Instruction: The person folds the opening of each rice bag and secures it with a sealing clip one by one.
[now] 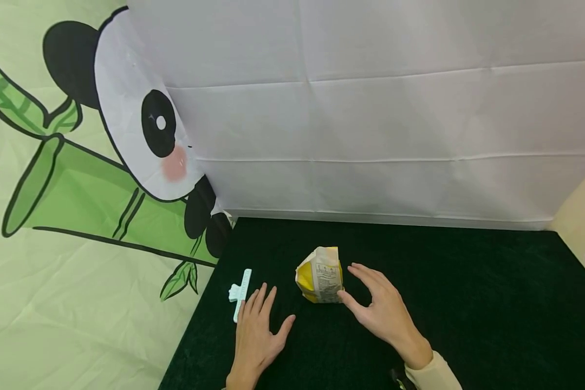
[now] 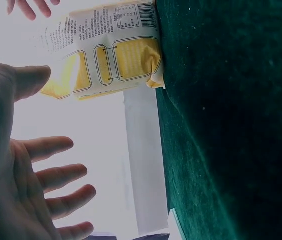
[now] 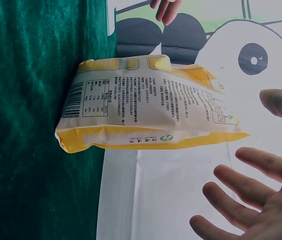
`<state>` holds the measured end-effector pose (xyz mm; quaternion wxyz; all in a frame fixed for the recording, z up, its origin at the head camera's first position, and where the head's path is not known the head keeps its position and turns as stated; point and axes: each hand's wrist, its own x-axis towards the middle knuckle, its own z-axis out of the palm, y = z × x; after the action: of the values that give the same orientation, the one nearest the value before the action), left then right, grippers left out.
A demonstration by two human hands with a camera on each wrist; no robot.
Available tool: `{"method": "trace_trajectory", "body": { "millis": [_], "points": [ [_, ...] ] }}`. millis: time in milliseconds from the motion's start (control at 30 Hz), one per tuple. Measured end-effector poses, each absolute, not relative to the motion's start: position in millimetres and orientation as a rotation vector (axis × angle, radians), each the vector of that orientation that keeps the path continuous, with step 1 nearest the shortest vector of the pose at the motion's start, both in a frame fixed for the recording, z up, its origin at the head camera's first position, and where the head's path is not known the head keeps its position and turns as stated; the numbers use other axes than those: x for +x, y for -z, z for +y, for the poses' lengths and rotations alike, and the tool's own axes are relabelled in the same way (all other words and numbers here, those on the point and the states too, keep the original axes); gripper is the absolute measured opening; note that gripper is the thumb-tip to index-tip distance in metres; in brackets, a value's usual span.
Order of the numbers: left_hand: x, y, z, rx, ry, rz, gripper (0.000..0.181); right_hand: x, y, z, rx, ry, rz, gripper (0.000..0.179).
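Your left grip (image 1: pixel 257 335) and right grip (image 1: pixel 382 310) are holding nothing, spread wide; a one-sided nudge could be toppling that upright bag (image 1: pixel 323 277)!

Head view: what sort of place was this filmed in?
Probably a makeshift filming corner: a dark green work surface sits before a creased white backdrop, and a large cartoon panda is printed on the pale green hanging at the picture's left.

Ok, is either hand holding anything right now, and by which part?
Nothing is held: the left hand and right hand are both empty; the bag and clip rest on the green cloth.
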<state>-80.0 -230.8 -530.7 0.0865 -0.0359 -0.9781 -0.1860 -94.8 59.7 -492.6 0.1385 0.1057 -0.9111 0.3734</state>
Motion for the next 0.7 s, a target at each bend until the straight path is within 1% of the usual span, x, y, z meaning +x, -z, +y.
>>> {"method": "trace_trajectory", "body": {
  "millis": [300, 700],
  "points": [
    [-82.3, 532.7, -220.3, -0.079, 0.551, -2.92, 0.077, -101.8, 493.8, 65.8, 0.324, -1.096, -2.628, 0.061],
    [-84.8, 534.5, -200.4, -0.04, 0.533, -2.912, 0.077, -114.3, 493.9, 85.6, 0.357, -1.109, -2.619, 0.062]
  ]
}}
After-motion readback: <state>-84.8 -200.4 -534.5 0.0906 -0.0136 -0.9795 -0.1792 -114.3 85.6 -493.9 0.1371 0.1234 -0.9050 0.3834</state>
